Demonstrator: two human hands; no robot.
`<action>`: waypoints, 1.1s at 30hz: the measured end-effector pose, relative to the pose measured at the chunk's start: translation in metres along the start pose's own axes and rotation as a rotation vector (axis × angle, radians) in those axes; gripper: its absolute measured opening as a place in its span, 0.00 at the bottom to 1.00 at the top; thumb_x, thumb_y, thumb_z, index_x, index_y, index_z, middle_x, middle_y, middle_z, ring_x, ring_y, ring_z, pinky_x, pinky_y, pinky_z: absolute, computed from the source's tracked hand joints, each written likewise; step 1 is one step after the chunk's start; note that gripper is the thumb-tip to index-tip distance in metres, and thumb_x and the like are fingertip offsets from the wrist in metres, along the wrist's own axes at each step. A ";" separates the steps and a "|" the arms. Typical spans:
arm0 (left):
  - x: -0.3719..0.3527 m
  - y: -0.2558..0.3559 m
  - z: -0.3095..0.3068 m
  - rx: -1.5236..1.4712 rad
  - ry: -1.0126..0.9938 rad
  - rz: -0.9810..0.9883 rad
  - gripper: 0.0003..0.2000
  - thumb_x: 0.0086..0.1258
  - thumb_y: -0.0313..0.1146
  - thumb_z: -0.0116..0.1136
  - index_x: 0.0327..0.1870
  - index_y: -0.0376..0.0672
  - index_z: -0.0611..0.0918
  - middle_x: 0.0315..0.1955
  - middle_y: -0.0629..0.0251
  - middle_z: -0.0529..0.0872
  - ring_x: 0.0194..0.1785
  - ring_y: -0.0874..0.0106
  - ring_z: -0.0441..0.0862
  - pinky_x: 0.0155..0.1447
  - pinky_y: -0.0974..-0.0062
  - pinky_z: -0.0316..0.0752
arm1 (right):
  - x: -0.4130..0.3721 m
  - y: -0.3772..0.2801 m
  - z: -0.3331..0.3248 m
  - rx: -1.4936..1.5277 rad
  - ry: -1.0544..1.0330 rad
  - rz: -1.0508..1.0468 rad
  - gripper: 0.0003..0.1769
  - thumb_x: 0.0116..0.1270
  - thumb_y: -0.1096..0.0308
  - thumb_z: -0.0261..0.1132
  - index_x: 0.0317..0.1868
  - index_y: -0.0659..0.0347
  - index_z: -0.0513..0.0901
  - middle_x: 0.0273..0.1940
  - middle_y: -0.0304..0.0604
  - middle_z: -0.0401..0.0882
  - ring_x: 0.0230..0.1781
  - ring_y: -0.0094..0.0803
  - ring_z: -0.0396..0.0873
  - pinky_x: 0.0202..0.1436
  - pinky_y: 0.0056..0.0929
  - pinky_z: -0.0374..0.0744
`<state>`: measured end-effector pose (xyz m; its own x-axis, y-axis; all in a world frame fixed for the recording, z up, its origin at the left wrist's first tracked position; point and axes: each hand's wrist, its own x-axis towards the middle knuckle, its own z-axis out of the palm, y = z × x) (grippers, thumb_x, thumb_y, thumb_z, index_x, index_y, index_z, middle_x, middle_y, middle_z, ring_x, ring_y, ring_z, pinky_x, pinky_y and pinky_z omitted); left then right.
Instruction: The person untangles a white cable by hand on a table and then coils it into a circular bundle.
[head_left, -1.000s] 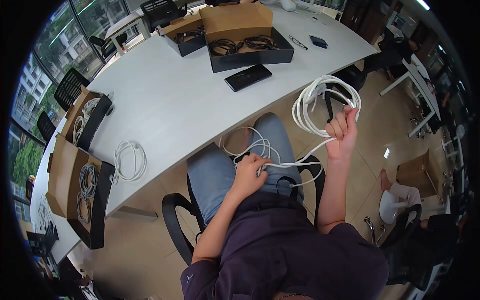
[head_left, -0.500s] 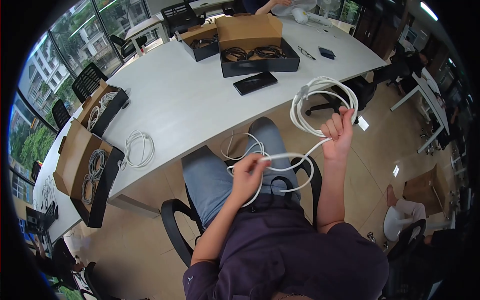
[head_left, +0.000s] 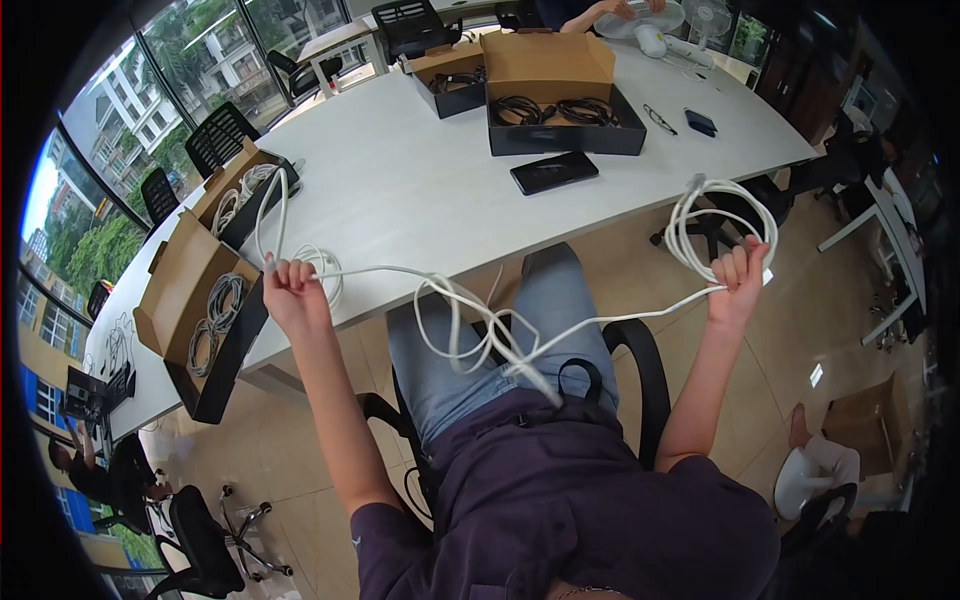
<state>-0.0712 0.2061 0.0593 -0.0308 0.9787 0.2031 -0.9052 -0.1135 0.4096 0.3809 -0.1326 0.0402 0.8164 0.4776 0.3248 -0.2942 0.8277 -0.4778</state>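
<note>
A white cable [head_left: 630, 318] stretches between my two hands, with tangled loose loops hanging above my lap. My right hand [head_left: 740, 280] is closed around the lower part of a wound coil [head_left: 679, 235] of this cable, held up past the table's front edge. A pale plug end shows at the top of the coil. Out to the left, my left hand [head_left: 295, 292] pinches the same cable, and a free bend of it arches up above the fingers. Behind that hand, another white cable coil [head_left: 332, 285] lies on the table, partly hidden.
An open box [head_left: 218, 385] with grey cables stands at the left table edge, a second box [head_left: 270, 210] with white cables behind it. A larger box [head_left: 570, 141] holds black cables, near a phone [head_left: 555, 173]. Another person's hands touch a fan [head_left: 650, 38] at the back.
My left hand has swung from above my lap to the left, pulling the cable wide. My right hand has shifted slightly right and down with the coil. The view has turned a little.
</note>
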 end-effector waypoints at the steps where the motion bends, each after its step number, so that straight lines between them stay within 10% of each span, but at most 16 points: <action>1: 0.019 0.003 -0.011 -0.023 -0.005 -0.012 0.06 0.78 0.32 0.43 0.39 0.41 0.71 0.21 0.73 0.61 0.23 0.79 0.56 0.29 0.78 0.58 | 0.002 -0.004 -0.001 -0.021 0.023 -0.033 0.20 0.78 0.50 0.49 0.44 0.58 0.77 0.16 0.26 0.49 0.12 0.14 0.44 0.18 0.18 0.48; 11: 0.090 -0.029 -0.040 0.477 -0.065 -0.428 0.12 0.72 0.38 0.55 0.42 0.38 0.72 0.41 0.55 0.76 0.45 0.66 0.74 0.58 0.68 0.70 | 0.005 -0.009 -0.003 0.005 0.065 -0.063 0.20 0.78 0.50 0.49 0.44 0.58 0.78 0.16 0.26 0.50 0.12 0.14 0.45 0.18 0.18 0.49; 13: 0.063 -0.031 -0.023 0.708 -0.003 -0.464 0.30 0.71 0.38 0.57 0.68 0.31 0.64 0.68 0.38 0.59 0.70 0.60 0.61 0.72 0.70 0.58 | 0.002 -0.001 0.004 0.051 0.072 -0.022 0.20 0.78 0.51 0.49 0.43 0.58 0.79 0.16 0.26 0.50 0.12 0.14 0.45 0.18 0.19 0.49; 18: -0.134 -0.036 0.086 0.888 -0.110 0.447 0.20 0.73 0.38 0.51 0.58 0.30 0.76 0.58 0.50 0.77 0.62 0.66 0.72 0.67 0.67 0.64 | -0.007 0.029 0.016 0.218 -0.006 0.042 0.20 0.78 0.52 0.49 0.43 0.57 0.80 0.15 0.26 0.52 0.12 0.14 0.46 0.18 0.18 0.51; 21: -0.223 -0.053 0.078 0.829 -0.748 -0.317 0.19 0.74 0.39 0.50 0.51 0.30 0.81 0.40 0.56 0.86 0.44 0.65 0.84 0.57 0.68 0.76 | -0.012 0.049 0.028 0.356 -0.051 0.118 0.20 0.78 0.51 0.50 0.43 0.57 0.80 0.15 0.26 0.52 0.12 0.14 0.47 0.19 0.18 0.51; 23: -0.258 -0.104 0.060 0.673 -0.995 -0.978 0.22 0.77 0.35 0.50 0.66 0.30 0.69 0.58 0.52 0.79 0.58 0.66 0.80 0.62 0.73 0.72 | -0.018 0.057 0.039 0.417 -0.054 0.202 0.19 0.78 0.51 0.50 0.43 0.56 0.81 0.15 0.26 0.53 0.12 0.15 0.47 0.19 0.18 0.50; 28: -0.258 -0.160 0.037 0.360 -0.663 -1.256 0.44 0.73 0.47 0.56 0.76 0.36 0.41 0.72 0.47 0.59 0.73 0.60 0.63 0.74 0.65 0.59 | -0.038 0.059 0.055 0.518 -0.123 0.316 0.19 0.78 0.52 0.50 0.43 0.56 0.81 0.15 0.26 0.53 0.12 0.15 0.46 0.19 0.18 0.50; 33: -0.244 -0.166 0.041 0.826 -0.681 -0.712 0.44 0.63 0.42 0.68 0.75 0.37 0.53 0.69 0.51 0.63 0.70 0.61 0.64 0.71 0.64 0.61 | -0.039 0.046 0.058 0.479 -0.121 0.237 0.19 0.78 0.51 0.49 0.43 0.56 0.80 0.15 0.26 0.52 0.12 0.15 0.46 0.19 0.18 0.50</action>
<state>0.1041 -0.0211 -0.0215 0.7916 0.6106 0.0244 -0.0955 0.0842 0.9919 0.3067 -0.0960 0.0525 0.6454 0.6747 0.3581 -0.6797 0.7212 -0.1337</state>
